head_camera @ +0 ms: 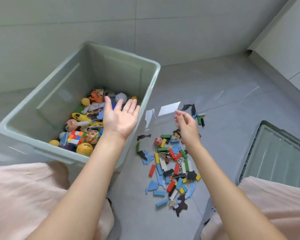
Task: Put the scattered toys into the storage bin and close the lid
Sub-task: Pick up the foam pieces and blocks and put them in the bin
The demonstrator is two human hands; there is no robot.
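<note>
A grey-green storage bin stands open on the floor, holding toys such as a colour cube, a yellow toy vehicle and several balls. My left hand hovers palm up over the bin's right side, fingers spread, holding nothing. My right hand hangs above the floor pile with fingers loosely curled and nothing visible in it. Below it lie scattered coloured blocks, blue puzzle pieces, keychains and a small red-and-white ball.
The bin's lid lies flat on the floor at the right. My knees in pink cloth frame the bottom corners. A white cabinet or wall rises at the upper right. Bright window reflections mark the glossy grey tiles.
</note>
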